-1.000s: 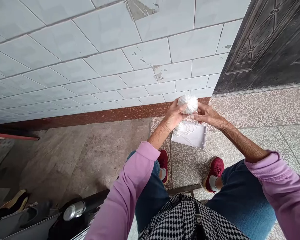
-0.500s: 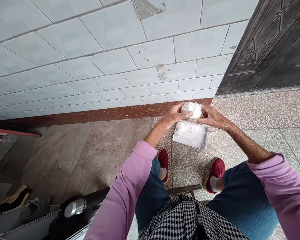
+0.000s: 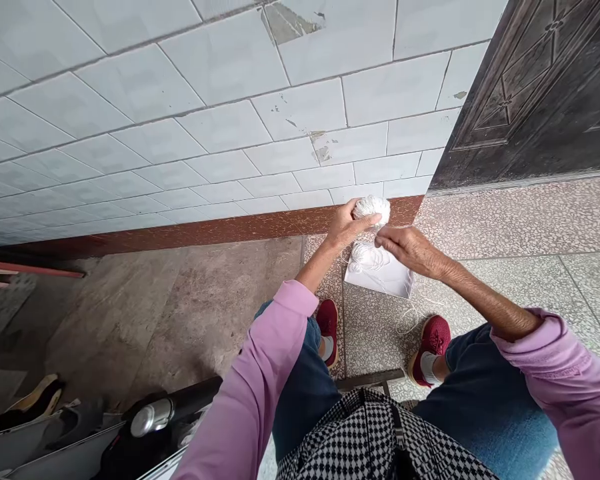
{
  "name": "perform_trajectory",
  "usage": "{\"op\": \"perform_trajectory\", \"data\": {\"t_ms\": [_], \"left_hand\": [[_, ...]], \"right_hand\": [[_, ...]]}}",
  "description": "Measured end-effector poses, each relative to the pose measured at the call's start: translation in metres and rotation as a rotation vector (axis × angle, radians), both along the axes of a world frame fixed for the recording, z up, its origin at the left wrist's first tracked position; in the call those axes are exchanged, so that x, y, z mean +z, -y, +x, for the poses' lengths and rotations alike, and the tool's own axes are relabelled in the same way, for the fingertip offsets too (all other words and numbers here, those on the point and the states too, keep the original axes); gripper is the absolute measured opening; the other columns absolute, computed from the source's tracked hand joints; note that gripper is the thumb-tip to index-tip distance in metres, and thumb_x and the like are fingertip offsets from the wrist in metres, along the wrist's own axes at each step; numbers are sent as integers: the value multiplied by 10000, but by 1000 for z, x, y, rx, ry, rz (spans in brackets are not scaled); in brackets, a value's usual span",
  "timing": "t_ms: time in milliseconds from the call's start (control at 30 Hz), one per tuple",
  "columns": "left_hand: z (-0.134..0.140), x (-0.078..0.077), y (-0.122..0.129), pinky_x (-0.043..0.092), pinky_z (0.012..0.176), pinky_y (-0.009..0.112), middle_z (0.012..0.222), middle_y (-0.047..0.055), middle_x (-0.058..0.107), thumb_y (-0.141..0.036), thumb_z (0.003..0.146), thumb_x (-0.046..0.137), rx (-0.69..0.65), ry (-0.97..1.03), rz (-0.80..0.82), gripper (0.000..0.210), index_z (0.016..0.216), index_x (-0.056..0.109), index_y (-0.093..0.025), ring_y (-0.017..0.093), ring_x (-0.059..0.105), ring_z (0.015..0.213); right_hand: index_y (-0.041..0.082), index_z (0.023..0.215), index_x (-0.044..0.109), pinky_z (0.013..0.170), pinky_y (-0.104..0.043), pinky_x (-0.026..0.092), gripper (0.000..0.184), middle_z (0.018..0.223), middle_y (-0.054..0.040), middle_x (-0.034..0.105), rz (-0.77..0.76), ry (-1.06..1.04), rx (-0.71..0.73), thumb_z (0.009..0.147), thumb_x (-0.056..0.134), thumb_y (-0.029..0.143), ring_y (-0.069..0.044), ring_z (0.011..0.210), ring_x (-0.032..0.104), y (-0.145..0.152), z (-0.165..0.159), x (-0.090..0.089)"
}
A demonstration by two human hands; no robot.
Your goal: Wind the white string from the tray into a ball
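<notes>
A ball of white yarn [image 3: 373,209] is held up near the foot of the wall by my left hand [image 3: 349,225], thumb across its front. Just below and to the right of the ball is my right hand [image 3: 411,251], its fingers pinched together, probably on the yarn strand, which is too thin to make out there. Beneath both hands an open white box [image 3: 380,285] sits on the floor. Inside it lies more white yarn [image 3: 365,257], loosely coiled. A loose strand [image 3: 409,319] trails over the floor beside the box.
A white tiled wall [image 3: 300,107] with a red-brown base strip rises in front. To the right stands a dark carved door [image 3: 540,107]. My red shoes [image 3: 328,327] flank the box. Shoes and a silver cylindrical object [image 3: 151,417] are at lower left.
My right hand has let go of the ball's right side and moved down and left below it, fingers pinched. The ball and my left hand have shifted slightly left.
</notes>
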State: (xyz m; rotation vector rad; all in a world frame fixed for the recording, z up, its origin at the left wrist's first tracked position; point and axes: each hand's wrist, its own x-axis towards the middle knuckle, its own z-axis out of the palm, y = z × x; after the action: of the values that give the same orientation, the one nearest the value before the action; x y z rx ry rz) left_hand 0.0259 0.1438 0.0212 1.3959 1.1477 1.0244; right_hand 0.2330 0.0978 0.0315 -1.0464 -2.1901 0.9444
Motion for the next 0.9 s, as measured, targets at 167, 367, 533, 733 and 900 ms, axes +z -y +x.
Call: {"op": "perform_trajectory", "data": {"t_ms": [167, 367, 533, 733, 900], "left_hand": [[-4, -3, 0, 560, 905, 377, 1144, 128, 781, -591, 712, 923, -170, -112, 16, 714, 1239, 735, -147, 258, 711, 1034], [7, -3, 14, 566, 740, 331, 942, 78, 719, -728, 782, 850, -463, 32, -154, 623, 1026, 735, -166, 190, 678, 831], [19, -2, 24, 648, 798, 365, 968, 90, 722, -789, 723, 878, -459, 240, -327, 720, 1054, 698, -175, 195, 706, 857], [25, 1, 25, 669, 792, 385, 921, 98, 727, -754, 740, 879, -421, 267, -356, 688, 1042, 715, -158, 211, 703, 865], [23, 3, 27, 646, 769, 336, 1019, 90, 747, -755, 682, 934, -384, 272, -331, 772, 1143, 733, -169, 181, 690, 868]], "right_hand": [[215, 795, 669, 674, -346, 370, 425, 694, -20, 581, 37, -158, -105, 1071, 625, 536, -169, 678, 509, -13, 28, 28], [227, 701, 537, 627, -334, 327, 524, 678, 10, 479, -22, -264, -189, 994, 715, 622, -136, 654, 404, -29, 42, 22], [242, 681, 466, 576, -320, 286, 589, 638, 28, 411, -77, -364, -243, 940, 749, 688, -129, 626, 345, -32, 37, 13], [238, 766, 604, 572, -326, 315, 471, 639, 20, 458, -33, -427, -362, 976, 736, 639, -141, 614, 385, -31, 33, 12], [242, 732, 587, 516, -310, 264, 589, 613, 35, 421, -105, -432, -328, 911, 776, 770, -124, 572, 353, -35, 29, 2]]}}
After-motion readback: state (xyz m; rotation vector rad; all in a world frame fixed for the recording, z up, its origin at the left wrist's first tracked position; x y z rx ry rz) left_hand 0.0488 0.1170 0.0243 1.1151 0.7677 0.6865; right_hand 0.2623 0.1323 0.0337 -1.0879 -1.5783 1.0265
